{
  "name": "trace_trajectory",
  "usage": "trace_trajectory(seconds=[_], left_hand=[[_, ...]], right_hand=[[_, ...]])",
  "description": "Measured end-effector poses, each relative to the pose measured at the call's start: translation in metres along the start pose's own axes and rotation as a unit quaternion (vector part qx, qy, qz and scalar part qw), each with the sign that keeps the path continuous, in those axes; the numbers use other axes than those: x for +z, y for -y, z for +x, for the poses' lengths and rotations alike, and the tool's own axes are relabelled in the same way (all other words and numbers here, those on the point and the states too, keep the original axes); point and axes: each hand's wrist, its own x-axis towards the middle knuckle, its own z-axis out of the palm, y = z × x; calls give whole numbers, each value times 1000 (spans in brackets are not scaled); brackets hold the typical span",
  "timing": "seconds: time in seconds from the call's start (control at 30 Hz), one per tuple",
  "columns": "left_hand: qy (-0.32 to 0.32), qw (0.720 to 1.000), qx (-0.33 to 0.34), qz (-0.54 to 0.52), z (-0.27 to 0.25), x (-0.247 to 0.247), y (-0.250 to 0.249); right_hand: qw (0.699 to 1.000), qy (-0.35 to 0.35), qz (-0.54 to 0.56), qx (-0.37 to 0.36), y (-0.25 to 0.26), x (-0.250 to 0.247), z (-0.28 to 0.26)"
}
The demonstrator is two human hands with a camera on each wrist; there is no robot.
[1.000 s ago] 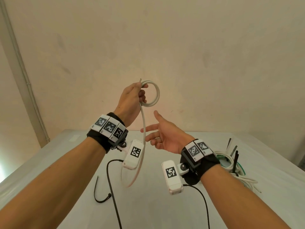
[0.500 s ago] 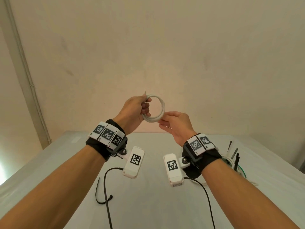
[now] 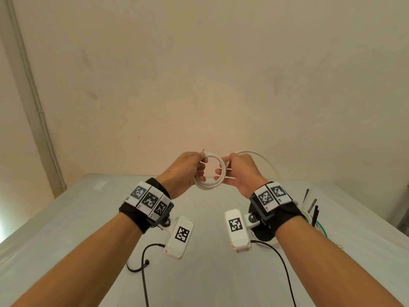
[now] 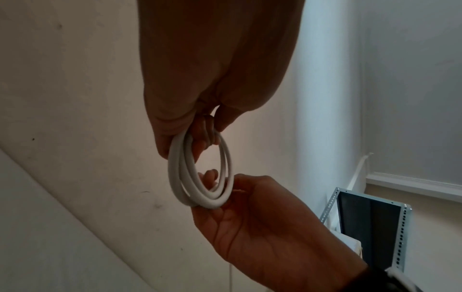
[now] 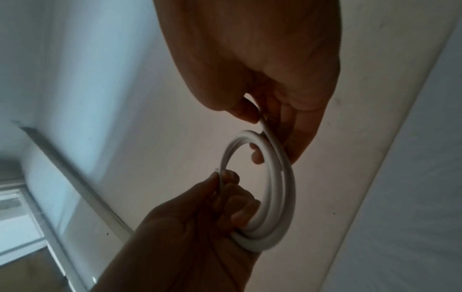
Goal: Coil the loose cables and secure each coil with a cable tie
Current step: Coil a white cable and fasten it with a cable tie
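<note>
Both hands are gripping the white cable coil [image 3: 209, 171] at frame center above the tabletop [image 3: 66, 218], left hand [image 3: 186, 171] clamping its left rim, right hand [image 3: 241, 173] pinching the right rim, loose tail arcing off right.

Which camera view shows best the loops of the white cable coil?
The left wrist view: the white cable coil shows separate loops, close and sharp. The right wrist view shows it blurred; the head view shows it small, between both hands.
</note>
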Motion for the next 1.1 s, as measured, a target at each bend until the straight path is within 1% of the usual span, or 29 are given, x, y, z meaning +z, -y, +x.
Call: trace_trajectory(seconds=[0.07, 0.13, 0.23, 0.4, 0.47, 0.53, 0.63, 0.7, 0.77, 0.83, 0.9, 0.97, 1.07, 1.1], left_hand=[[15, 999, -4, 47, -1, 1, 3], [36, 995, -8, 89, -2, 2, 6], [62, 990, -7, 126, -2, 7, 10], [55, 987, 16, 152, 2, 6, 10], [56, 987, 28, 151, 1, 6, 9], [39, 988, 38, 144, 0, 6, 8], [11, 994, 48, 99, 0, 2, 5], [-17, 997, 57, 57, 1, -3, 3], [-53, 996, 72, 24, 3, -5, 3], [-91, 993, 82, 1, 5, -5, 6], [-119, 990, 79, -4, 6, -4, 10], [-116, 992, 56, -2, 6, -4, 13], [-50, 998, 22, -9, 3, -2, 16], [-29, 999, 17, 3, 2, 0, 16]], right_hand=[[999, 22, -1, 28, 0, -4, -2], [997, 51, -25, 52, 0, -5, -6], [992, 87, -69, 61, 2, -2, -10], [988, 113, -72, 77, 0, 0, -10], [989, 124, -39, 70, -2, -3, -10], [991, 116, 17, 67, -5, -7, -9], [994, 61, 63, 63, -7, -14, -7], [993, 36, 82, 73, -9, -18, -7], [990, 25, 101, 98, -12, -22, -5], [987, 19, 98, 124, -13, -24, -3], [989, 18, 72, 130, -13, -25, 0], [992, 16, 52, 111, -11, -25, 2], [998, 16, -2, 57, -8, -21, 2], [999, 21, -28, 33, -7, -19, 1]])
